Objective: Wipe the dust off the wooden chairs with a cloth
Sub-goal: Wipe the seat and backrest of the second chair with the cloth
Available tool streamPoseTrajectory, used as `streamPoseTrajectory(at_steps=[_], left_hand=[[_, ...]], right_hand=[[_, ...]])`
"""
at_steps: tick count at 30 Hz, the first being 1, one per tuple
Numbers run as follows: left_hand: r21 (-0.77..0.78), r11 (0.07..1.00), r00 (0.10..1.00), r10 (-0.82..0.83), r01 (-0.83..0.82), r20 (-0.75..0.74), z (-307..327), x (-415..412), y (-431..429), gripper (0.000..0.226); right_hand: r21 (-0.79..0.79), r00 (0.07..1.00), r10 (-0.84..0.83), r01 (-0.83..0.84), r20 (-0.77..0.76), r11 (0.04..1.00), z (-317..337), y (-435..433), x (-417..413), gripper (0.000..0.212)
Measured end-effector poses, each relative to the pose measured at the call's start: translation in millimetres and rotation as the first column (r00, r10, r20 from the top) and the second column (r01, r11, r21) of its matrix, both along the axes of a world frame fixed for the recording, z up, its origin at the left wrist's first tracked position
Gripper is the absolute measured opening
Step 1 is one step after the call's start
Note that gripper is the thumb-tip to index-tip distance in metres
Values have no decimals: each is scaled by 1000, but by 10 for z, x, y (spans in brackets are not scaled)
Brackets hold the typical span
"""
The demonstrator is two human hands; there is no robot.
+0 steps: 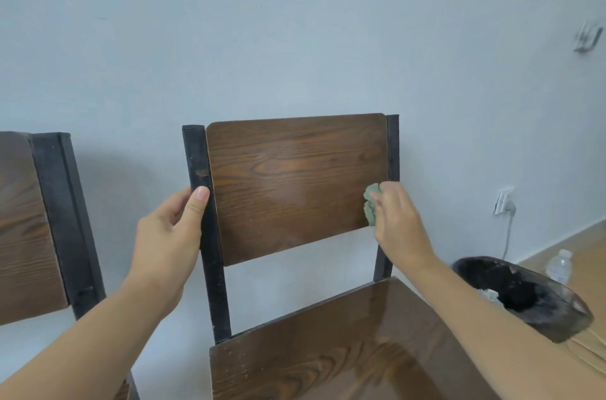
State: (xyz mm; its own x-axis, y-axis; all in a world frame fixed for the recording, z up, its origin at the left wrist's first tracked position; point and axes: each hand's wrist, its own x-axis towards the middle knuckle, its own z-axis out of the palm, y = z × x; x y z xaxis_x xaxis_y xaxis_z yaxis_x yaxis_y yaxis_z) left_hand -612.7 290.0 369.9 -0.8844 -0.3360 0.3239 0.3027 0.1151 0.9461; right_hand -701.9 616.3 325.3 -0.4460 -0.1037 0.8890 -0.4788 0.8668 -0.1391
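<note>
A wooden chair stands in front of me against the wall, with a dark brown backrest (288,183), a glossy seat (328,350) and black metal posts. My left hand (167,235) grips the left post (196,157), thumb on its front face. My right hand (400,222) presses a crumpled green cloth (370,203) against the right edge of the backrest. Most of the cloth is hidden under my fingers.
A second wooden chair (29,226) stands at the left, partly out of frame. A black waste bin (524,298) sits to the right of the seat, with a plastic water bottle (560,265) behind it. A plug and cable (505,203) hang on the wall.
</note>
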Motion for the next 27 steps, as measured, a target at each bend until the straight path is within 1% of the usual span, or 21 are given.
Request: streamPoseTrajectory(at_steps=[1, 3, 4, 6, 8, 11, 13, 15, 17, 20, 21, 22, 23, 24, 25, 26, 27], left_hand=[[1, 1000, 1000, 0, 0, -1, 2, 4, 0, 38], [6, 1000, 1000, 5, -5, -5, 2, 5, 9, 39], [11, 1000, 1000, 9, -9, -8, -2, 4, 9, 40], [21, 1000, 1000, 11, -11, -9, -5, 2, 18, 40], [24, 1000, 1000, 14, -14, -10, -5, -1, 31, 36], [32, 999, 1000, 7, -6, -19, -9, 4, 42, 31], [45, 999, 1000, 5, -4, -15, -12, 1, 42, 33], [48, 999, 1000, 12, -12, -11, -7, 8, 47, 35], [48, 999, 1000, 17, -17, -3, -12, 13, 46, 36], [42, 999, 1000, 22, -22, -3, -22, -4, 41, 32], [43, 999, 1000, 19, -18, -3, -17, -9, 42, 30], [46, 999, 1000, 20, -20, -1, -13, -13, 46, 28], [48, 999, 1000, 24, -24, 2, -13, -15, 51, 27], [54, 998, 1000, 25, -25, 2, -18, -12, 54, 28], [59, 998, 1000, 25, -25, -2, -22, -5, 52, 30], [63, 998, 1000, 28, -28, -9, -21, 5, 50, 32], [60, 998, 999, 33, -32, -13, -19, 10, 47, 32]], right_hand=[[-41, 999, -28, 29, 16, 999, 142, 72, -60, 24], [-119, 1000, -8, 10, 20, 993, 500, 102, -206, 11], [-162, 1000, 15, -13, 12, 987, 635, 71, -254, 9], [-207, 1000, 13, -18, -23, 978, 662, -1, -270, 10], [-187, 1000, -6, 5, -9, 982, 369, -5, -175, 10], [-113, 998, -60, 64, 36, 991, -232, 53, 82, 6], [-147, 992, -76, 90, 99, 985, -413, 31, 182, 3], [-231, 987, -56, 90, 150, 969, -407, -27, 201, 8], [-276, 992, -35, 68, 122, 959, -288, -84, 160, 10], [-376, 999, -16, 26, 30, 926, 14, -329, 91, 9], [-384, 1000, -15, 10, -10, 923, 112, -489, 105, 8], [-355, 999, 2, -21, -54, 935, 180, -697, 144, 7], [-289, 994, 58, -82, -91, 954, 212, -926, 203, 6], [-166, 982, 149, -168, -120, 972, 192, -1161, 281, 8], [8, 956, 265, -267, -127, 964, 125, -1385, 367, 12], [203, 919, 379, -353, -109, 913, 31, -1547, 453, 14], [369, 890, 448, -390, -85, 844, -29, -1627, 533, 15]])
